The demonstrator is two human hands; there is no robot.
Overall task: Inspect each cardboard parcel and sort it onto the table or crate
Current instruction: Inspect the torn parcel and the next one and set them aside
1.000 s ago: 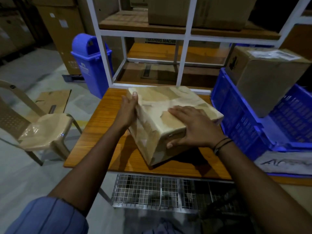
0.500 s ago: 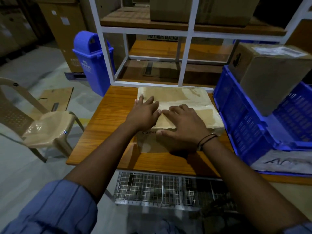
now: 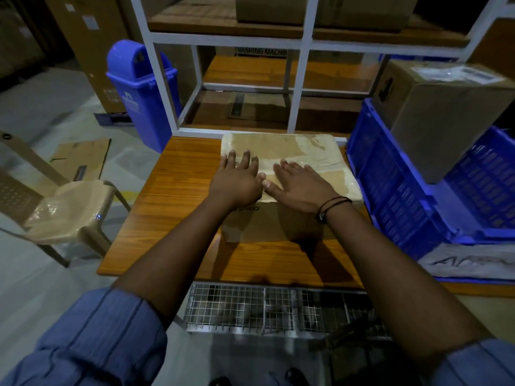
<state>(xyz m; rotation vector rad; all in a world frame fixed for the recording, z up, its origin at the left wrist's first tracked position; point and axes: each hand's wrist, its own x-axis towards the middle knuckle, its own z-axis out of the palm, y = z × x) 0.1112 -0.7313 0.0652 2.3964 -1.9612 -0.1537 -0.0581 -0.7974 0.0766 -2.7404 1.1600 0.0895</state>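
A taped cardboard parcel (image 3: 292,151) lies flat on the wooden table (image 3: 178,196), pushed up near the shelf frame. My left hand (image 3: 237,181) rests on its top near the left front corner, fingers straight and spread. Beside it, my right hand (image 3: 302,185) lies flat on the top too, fingers straight, a black band on the wrist. A blue plastic crate (image 3: 390,185) stands at the table's right end. Another, larger cardboard parcel (image 3: 443,107) sits inside the crate.
A white metal shelf frame (image 3: 302,79) with wooden boards and more boxes stands behind the table. A blue bin (image 3: 142,87) and a beige plastic chair (image 3: 67,210) are on the left floor. A wire mesh cage (image 3: 264,310) sits below the table's front edge.
The parcel was tilted on edge between my hands a second ago; it now lies flat, squared against the shelf. Both hands moved from its sides onto its top and flattened.
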